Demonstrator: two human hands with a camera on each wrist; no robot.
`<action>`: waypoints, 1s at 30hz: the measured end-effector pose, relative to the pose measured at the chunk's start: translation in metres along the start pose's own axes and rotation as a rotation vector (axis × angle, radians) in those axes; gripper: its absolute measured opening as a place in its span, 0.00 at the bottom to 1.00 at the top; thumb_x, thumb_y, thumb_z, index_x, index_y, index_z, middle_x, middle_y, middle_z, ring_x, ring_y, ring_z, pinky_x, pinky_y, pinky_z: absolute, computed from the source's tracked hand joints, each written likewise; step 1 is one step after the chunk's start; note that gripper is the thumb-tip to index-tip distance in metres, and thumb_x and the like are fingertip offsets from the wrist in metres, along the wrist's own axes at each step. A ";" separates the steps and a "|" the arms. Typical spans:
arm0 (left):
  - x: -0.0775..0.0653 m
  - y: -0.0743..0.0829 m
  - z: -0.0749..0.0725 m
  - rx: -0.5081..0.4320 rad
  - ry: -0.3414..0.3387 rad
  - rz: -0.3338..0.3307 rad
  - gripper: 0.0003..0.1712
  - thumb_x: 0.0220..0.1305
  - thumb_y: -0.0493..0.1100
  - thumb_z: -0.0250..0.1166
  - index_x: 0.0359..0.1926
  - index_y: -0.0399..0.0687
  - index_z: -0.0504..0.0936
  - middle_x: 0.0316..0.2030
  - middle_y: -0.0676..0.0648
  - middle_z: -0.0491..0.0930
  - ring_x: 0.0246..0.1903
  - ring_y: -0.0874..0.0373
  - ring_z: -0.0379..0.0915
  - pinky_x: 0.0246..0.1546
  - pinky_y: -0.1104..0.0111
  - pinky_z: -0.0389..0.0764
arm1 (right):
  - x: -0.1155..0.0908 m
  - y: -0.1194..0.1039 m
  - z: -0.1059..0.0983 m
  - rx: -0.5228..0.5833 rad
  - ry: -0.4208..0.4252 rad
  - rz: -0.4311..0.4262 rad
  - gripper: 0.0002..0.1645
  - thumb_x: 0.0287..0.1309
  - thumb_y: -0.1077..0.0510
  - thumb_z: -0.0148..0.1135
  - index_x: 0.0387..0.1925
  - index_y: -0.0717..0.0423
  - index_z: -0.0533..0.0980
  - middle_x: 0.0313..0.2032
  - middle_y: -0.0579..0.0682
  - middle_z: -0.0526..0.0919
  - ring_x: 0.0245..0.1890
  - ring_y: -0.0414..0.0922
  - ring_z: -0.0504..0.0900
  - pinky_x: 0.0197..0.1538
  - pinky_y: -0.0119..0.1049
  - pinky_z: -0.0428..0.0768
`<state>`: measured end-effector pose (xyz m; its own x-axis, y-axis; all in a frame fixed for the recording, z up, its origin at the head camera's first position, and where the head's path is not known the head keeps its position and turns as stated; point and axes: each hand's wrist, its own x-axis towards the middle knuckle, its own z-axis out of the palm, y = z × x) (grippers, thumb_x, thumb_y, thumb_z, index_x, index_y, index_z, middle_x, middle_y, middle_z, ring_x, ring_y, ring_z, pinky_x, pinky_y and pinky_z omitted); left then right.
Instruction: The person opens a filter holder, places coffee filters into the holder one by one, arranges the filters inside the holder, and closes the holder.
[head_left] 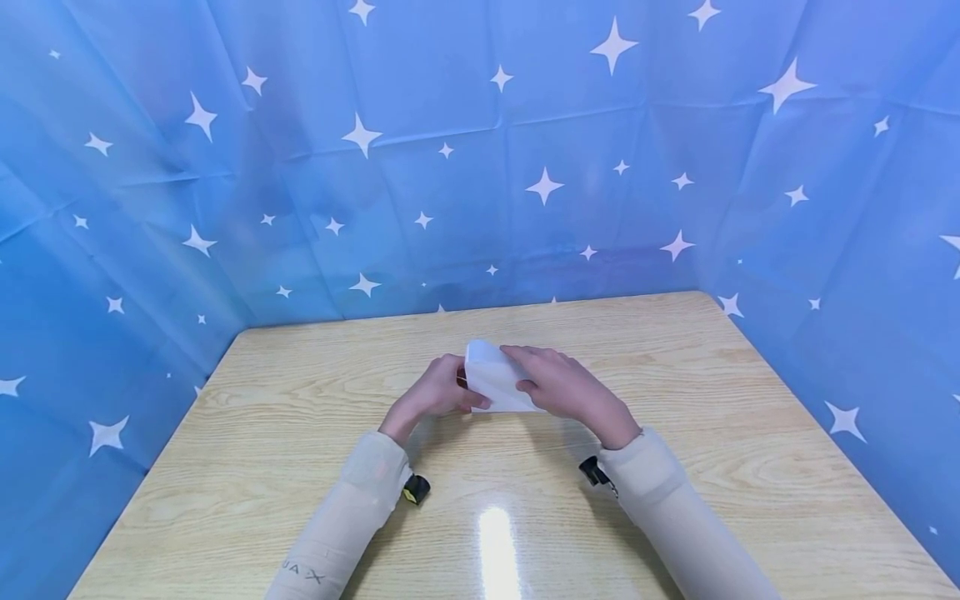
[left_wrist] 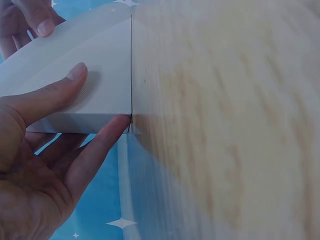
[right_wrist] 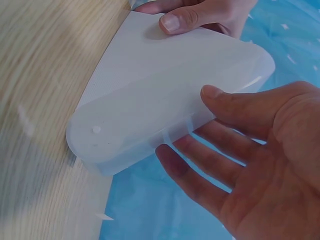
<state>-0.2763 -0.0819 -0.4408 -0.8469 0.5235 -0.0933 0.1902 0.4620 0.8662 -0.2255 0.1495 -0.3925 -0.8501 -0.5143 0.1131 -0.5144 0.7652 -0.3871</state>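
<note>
A white case [head_left: 498,382] with a smooth, rounded translucent section [right_wrist: 165,107] is held between both hands over the middle of the table. One straight edge of it lies along or very near the tabletop. My left hand [head_left: 435,387] grips the left end, thumb [left_wrist: 75,75] on the white face and fingers beneath. On the other side, my right hand [head_left: 566,385] holds the translucent section, its thumb [right_wrist: 212,92] on top and fingertips along the lower edge. What the case contains is hidden.
The light wood-grain table [head_left: 300,467] spreads out around the hands. Blue cloth [head_left: 450,183] with white stars hangs behind and at both sides. Small black devices [head_left: 417,489] sit at the wrists. A bright reflection shows on the near tabletop.
</note>
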 end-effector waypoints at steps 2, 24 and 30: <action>0.000 0.000 0.000 0.002 -0.003 0.008 0.26 0.58 0.36 0.78 0.57 0.46 0.83 0.45 0.41 0.87 0.33 0.56 0.83 0.33 0.55 0.90 | 0.000 0.001 0.000 0.001 0.004 -0.005 0.33 0.70 0.64 0.62 0.74 0.60 0.67 0.65 0.60 0.80 0.58 0.57 0.83 0.57 0.53 0.85; 0.001 0.002 -0.004 0.011 -0.029 0.020 0.24 0.58 0.34 0.77 0.55 0.43 0.83 0.39 0.41 0.88 0.27 0.56 0.81 0.33 0.55 0.89 | -0.005 0.013 -0.018 0.096 -0.069 0.105 0.47 0.63 0.62 0.69 0.79 0.55 0.59 0.71 0.59 0.74 0.69 0.60 0.74 0.65 0.58 0.79; -0.001 0.003 -0.004 0.029 -0.032 0.014 0.23 0.58 0.35 0.77 0.55 0.45 0.83 0.40 0.43 0.88 0.28 0.56 0.81 0.33 0.58 0.88 | -0.008 0.022 -0.024 0.078 -0.068 0.121 0.45 0.66 0.60 0.67 0.79 0.56 0.58 0.71 0.60 0.73 0.71 0.60 0.73 0.68 0.60 0.76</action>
<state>-0.2773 -0.0841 -0.4361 -0.8279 0.5525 -0.0967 0.2170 0.4744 0.8531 -0.2325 0.1799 -0.3797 -0.8945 -0.4471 0.0002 -0.3961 0.7923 -0.4640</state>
